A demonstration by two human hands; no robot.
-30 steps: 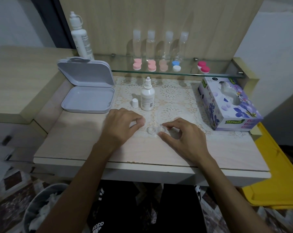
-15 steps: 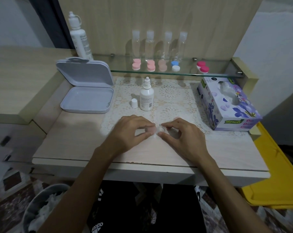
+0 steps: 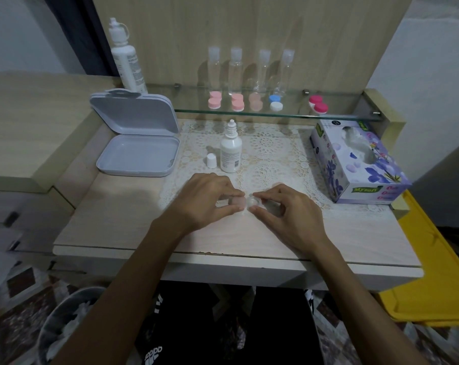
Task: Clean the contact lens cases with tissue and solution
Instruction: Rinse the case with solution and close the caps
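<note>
Both hands pinched a small clear plastic lens case [image 3: 252, 201] on the lace mat [image 3: 270, 154]; left hand [image 3: 210, 201] fingers gripped its pale pink cap [image 3: 237, 202], right hand [image 3: 289, 212] fingers its base.

Pretty dim, soft indoor light from above, brightest mid-frame on the surface [image 3: 123, 222], bottles throwing faint shadows on the back panel, wide-angle bending at the edges, lower corners dark and mushy.

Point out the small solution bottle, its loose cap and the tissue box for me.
small solution bottle [image 3: 230, 155], head view, on its labelled body.
loose cap [image 3: 211, 160], head view, on its side wall.
tissue box [image 3: 336, 164], head view, on its flowered front side.
</note>
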